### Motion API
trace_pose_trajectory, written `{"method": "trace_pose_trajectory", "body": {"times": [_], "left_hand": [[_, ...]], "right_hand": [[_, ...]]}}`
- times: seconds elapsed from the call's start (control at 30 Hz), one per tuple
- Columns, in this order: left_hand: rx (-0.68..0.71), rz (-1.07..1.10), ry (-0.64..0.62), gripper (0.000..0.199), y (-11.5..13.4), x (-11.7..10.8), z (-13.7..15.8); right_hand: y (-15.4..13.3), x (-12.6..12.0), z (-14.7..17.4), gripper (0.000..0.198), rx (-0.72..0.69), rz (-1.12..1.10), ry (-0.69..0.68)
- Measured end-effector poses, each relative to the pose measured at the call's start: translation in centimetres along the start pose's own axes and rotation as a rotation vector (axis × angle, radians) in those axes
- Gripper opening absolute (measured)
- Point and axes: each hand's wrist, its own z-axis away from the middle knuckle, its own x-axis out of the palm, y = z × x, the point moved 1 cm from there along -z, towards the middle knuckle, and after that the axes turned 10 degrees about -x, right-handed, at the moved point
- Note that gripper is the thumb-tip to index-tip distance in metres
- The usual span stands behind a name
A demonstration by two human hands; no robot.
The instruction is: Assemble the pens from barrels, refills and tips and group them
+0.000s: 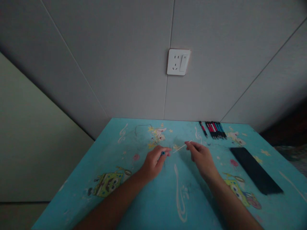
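My left hand (153, 162) is over the middle of the table, its fingers closed around a small blue pen barrel (163, 153) whose round end faces me. Most of the barrel is hidden by the fingers. To its right, my right hand (201, 158) pinches the upper end of a thin white pen refill (179, 148) between thumb and fingertips. The refill slants down leftward, its free tip close to my left fingers but apart from them.
Several red, white and blue pens (216, 130) lie in a row at the table's back right, with a single red and black pen (203, 129) beside them. A long dark pouch or strip (256, 171) lies at the right. A wall with a socket (178, 62) borders the cartoon-printed table (134, 134).
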Motion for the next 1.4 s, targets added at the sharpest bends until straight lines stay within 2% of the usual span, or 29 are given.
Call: {"method": "trace_pose_trajectory", "body": {"times": [0.1, 0.17, 0.27, 0.37, 0.43, 0.57, 0.67, 0.73, 0.97, 1.13, 1.4], "left_hand": [[0.083, 0.015, -0.020, 0.024, 0.0, -0.1, 0.1], [0.106, 0.020, -0.036, 0.024, 0.1, -0.2, 0.2], [0.108, 0.022, -0.050, 0.024, 0.1, -0.2, 0.3], [0.120, 0.026, -0.041, 0.025, 0.1, -0.2, 0.4], [0.132, 0.025, -0.033, 0.025, 0.2, -0.2, 0.4], [0.153, -0.025, -0.073, 0.028, 0.0, -0.1, 0.4], [0.206, -0.071, -0.060, 0.032, -0.3, -0.1, 0.2], [0.215, -0.104, -0.032, 0.032, -0.4, -0.1, 0.1], [0.217, -0.188, -0.128, 0.022, -0.4, 0.3, 0.5], [0.196, -0.201, -0.137, 0.017, -0.8, 0.6, 0.5], [0.158, -0.193, -0.102, 0.022, -0.7, 0.5, 0.1]], "right_hand": [[1.5, 0.3, -0.3, 0.038, -0.048, 0.171, -0.186], [2.3, 0.5, -0.3, 0.037, -0.076, 0.268, -0.248], [2.9, 0.4, -0.3, 0.033, -0.095, 0.404, -0.258], [2.2, 0.2, -0.3, 0.029, -0.105, 0.470, -0.228], [1.0, 0.3, 0.0, 0.028, -0.124, 0.416, -0.171], [-2.2, 1.5, 1.9, 0.025, -0.185, 0.127, -0.085], [-3.5, 2.5, 3.6, 0.017, -0.249, -0.055, -0.076], [-3.9, 2.8, 4.1, 0.012, -0.302, -0.102, -0.088], [-4.5, 3.4, 3.9, 0.017, -0.545, -0.027, -0.159], [-3.9, 4.0, 3.7, 0.020, -0.557, -0.034, -0.207], [-3.1, 3.9, 3.3, 0.030, -0.559, 0.074, -0.268]]}}
